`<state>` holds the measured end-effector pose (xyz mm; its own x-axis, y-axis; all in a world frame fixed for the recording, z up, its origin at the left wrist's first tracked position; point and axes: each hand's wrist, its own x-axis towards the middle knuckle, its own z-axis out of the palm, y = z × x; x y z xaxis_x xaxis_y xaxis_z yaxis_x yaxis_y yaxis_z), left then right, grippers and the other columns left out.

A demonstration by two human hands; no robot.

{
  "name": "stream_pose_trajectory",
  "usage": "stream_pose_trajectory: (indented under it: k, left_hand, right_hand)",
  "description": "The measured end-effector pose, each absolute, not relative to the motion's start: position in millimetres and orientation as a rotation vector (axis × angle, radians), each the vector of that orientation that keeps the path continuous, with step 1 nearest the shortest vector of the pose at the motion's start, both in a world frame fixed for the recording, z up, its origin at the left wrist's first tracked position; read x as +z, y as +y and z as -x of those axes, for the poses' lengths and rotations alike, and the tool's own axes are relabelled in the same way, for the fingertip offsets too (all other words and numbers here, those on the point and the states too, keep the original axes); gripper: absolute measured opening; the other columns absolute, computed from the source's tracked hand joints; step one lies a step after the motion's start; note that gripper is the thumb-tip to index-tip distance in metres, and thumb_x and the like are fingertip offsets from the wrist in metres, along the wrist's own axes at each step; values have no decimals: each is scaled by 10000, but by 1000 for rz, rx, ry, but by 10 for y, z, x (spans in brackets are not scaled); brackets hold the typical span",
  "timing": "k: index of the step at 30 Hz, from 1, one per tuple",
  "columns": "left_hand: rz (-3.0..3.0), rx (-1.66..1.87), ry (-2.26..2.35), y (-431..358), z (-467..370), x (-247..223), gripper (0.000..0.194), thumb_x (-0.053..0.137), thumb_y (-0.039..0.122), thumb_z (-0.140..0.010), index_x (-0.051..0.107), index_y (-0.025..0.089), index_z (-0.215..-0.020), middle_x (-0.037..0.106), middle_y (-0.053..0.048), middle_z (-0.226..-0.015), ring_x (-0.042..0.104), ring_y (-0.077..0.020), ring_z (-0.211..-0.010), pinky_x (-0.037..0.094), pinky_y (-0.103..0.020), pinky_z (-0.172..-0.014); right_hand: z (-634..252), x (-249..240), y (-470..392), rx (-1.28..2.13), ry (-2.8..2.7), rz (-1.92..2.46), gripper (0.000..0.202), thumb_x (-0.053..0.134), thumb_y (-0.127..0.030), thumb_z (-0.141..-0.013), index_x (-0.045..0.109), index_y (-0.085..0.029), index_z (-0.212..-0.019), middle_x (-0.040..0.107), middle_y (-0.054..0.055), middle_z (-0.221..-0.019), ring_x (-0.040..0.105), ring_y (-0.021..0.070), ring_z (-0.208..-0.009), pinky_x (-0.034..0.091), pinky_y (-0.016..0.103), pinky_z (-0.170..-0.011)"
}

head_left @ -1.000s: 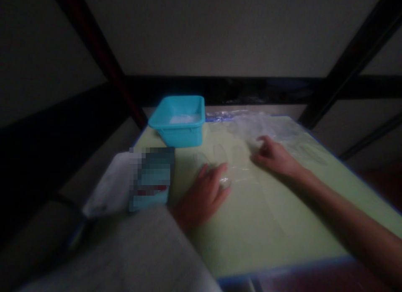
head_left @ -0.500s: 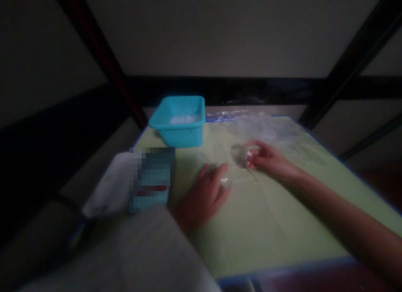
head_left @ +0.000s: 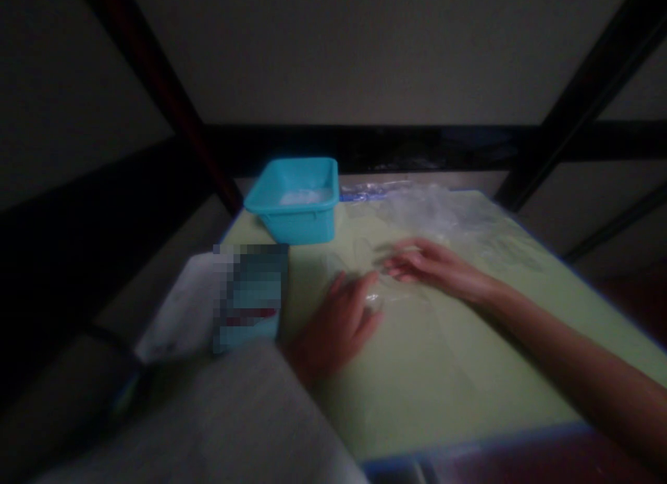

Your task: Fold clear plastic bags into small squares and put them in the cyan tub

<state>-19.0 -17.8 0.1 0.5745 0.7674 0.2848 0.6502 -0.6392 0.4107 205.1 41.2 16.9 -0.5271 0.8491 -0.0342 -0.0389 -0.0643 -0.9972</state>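
Note:
A thin clear plastic sheet or bag (head_left: pixel 363 249) lies flat on the pale yellow-green tabletop, its outline hard to make out. My left hand (head_left: pixel 341 324) rests over its near left part with the fingers spread, and a bright crease shows between thumb and forefinger. Across from it, my right hand (head_left: pixel 424 265) reaches in from the right, low over the sheet. Its fingers stretch leftward and nothing shows held in them; the image is soft, so contact with the plastic is unclear.
A turquoise basin (head_left: pixel 299 227) with whitish contents stands at the back left. Crumpled clear plastic (head_left: pixel 438 210) spreads over the back right. A blurred-out dark and teal object (head_left: pixel 253 282) lies left of my left hand, beside a white item (head_left: pixel 180 307).
My right hand has moved slightly left, and its fingers have straightened from a pinch on shiny clear plastic. The left hand stays in place.

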Motion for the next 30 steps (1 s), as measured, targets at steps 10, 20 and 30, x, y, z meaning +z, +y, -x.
stream_pose_trajectory:
  k: [10, 20, 30]
  left_hand:
    - [-2541, 663, 1206, -172, 187, 3, 455, 398, 245, -912, 313, 69, -1322, 480, -192, -1335, 418, -282, -1268, 228, -510, -1109]
    - [-2544, 535, 1221, -142, 184, -12, 416, 410, 237, -896, 347, 119, -1290, 516, -162, -1311, 463, -264, -1242, 144, -525, -1129]
    - [-2457, 749, 1093, -185, 206, 10, 368, 429, 226, -885, 419, 140, -1242, 560, -153, -1233, 503, -261, -1180, 366, -451, -1032]
  right_hand:
    - [-2075, 112, 451, 1746, -1486, 916, 329, 677, -301, -808, 549, -166, -1080, 685, 87, -1028, 673, 149, -886, 526, 307, -848]
    - [-2101, 94, 474, 1723, -1504, 892, 336, 661, -287, -824, 541, -153, -1108, 686, 96, -1027, 672, 152, -892, 532, 290, -817]
    - [-2144, 117, 473, 1729, -1596, 907, 301, 674, -315, -814, 561, -143, -1033, 692, 47, -842, 672, 125, -746, 543, 254, -678]
